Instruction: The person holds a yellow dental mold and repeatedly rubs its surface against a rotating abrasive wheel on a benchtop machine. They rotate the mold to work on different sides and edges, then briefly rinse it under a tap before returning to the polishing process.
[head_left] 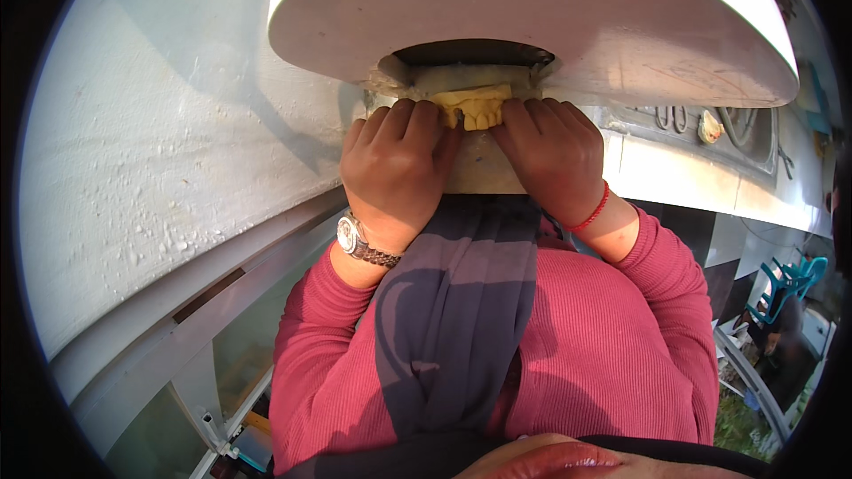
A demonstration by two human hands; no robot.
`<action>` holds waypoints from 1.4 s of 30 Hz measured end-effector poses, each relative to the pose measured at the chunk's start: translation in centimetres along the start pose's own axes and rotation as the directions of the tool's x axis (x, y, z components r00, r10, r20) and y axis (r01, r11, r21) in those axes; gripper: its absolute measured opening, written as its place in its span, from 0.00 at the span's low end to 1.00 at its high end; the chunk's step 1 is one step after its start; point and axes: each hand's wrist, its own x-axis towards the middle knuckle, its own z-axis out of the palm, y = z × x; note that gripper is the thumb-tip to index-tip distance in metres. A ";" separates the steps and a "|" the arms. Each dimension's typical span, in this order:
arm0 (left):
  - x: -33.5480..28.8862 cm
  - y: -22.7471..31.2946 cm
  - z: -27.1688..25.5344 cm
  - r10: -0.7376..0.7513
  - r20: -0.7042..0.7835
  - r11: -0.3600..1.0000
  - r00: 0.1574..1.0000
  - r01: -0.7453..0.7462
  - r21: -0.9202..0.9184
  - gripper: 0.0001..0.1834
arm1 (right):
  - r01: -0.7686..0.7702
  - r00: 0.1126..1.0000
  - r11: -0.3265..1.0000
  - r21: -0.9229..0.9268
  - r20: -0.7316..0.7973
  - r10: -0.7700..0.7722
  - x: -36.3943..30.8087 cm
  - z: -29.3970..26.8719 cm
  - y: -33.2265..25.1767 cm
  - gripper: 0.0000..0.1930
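Observation:
A yellow plaster dental cast (482,111) with moulded teeth sits between my two hands, its teeth facing me. My left hand (393,155) grips its left end, fingers curled over and thumb in front. On the right end, my right hand (557,149) holds it the same way. The cast is at the dark slot (475,55) of a large white rounded machine (532,4), over a pale ledge (484,175). Whether it touches anything inside the slot I cannot tell.
A rough white wall (151,142) stands close on my left, above a metal-framed window rail (195,302). To the right is a metal sink (759,135) with a hose and a small yellowish lump (709,128). Further right stands a turquoise chair (790,284).

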 end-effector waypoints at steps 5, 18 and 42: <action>0.7 -0.3 0.1 0.014 0.021 0.998 1.000 -0.015 0.054 0.09 | -0.025 0.998 0.999 0.032 -0.051 0.026 0.4 0.7 -0.2 0.10; 1.1 -0.9 1.4 -0.011 -0.032 0.999 0.999 0.009 -0.049 0.09 | -0.158 0.987 0.984 0.085 -0.025 0.160 1.4 0.9 -0.4 0.06; 1.5 -0.3 1.4 -0.151 -0.018 0.983 0.988 0.149 -0.110 0.07 | -0.219 0.974 0.969 0.115 -0.037 0.225 1.8 1.0 -0.4 0.13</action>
